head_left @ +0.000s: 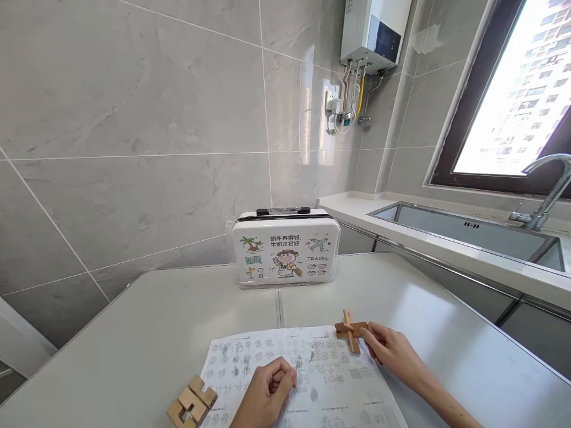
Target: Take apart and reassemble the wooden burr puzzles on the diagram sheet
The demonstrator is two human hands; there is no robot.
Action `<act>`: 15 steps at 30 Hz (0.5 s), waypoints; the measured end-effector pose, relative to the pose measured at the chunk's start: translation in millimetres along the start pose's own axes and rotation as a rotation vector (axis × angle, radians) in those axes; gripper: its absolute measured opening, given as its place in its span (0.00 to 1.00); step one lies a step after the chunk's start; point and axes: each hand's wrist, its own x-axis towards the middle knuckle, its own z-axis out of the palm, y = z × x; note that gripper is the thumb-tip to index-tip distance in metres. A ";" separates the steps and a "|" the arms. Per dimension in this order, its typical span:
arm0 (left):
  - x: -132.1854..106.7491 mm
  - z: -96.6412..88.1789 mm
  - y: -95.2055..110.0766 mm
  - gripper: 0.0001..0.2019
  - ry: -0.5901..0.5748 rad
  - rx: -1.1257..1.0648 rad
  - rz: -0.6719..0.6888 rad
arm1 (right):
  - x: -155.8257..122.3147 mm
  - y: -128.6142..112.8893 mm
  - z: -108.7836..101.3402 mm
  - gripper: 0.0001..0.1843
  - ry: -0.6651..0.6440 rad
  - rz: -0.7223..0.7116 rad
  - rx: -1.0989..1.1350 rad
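My right hand [384, 345] pinches one end of a cross-shaped wooden puzzle [350, 330] between thumb and fingers. Its crossed brown wooden pieces sit over the top right corner of a printed paper sheet [330, 389]. Loosely curled into a fist, my left hand [270, 392] rests on the middle of the sheet, and nothing shows in its fingers. Left of it, at the sheet's lower left edge, lie notched light wooden puzzle pieces [193, 402], apart from both hands. Rows of small diagrams cover the paper, partly hidden under my left hand.
A white printed case [288, 252] in clear plastic stands at the back of the white table [134, 339], near the tiled wall. To the right run a counter with a sink [464, 229] and a faucet [546, 190]. A water heater [375, 35] hangs above.
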 end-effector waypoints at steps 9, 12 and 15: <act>0.1 -4.4 -2.6 0.27 -0.021 0.088 0.002 | -5.2 2.3 5.9 0.28 0.032 -0.006 0.053; 0.5 -5.1 -3.2 0.27 -0.028 0.098 -0.003 | -13.4 4.8 7.2 0.29 0.016 -0.018 0.058; 1.9 -5.6 -4.9 0.27 -0.026 0.109 0.004 | -24.3 10.4 9.0 0.29 0.004 -0.010 0.049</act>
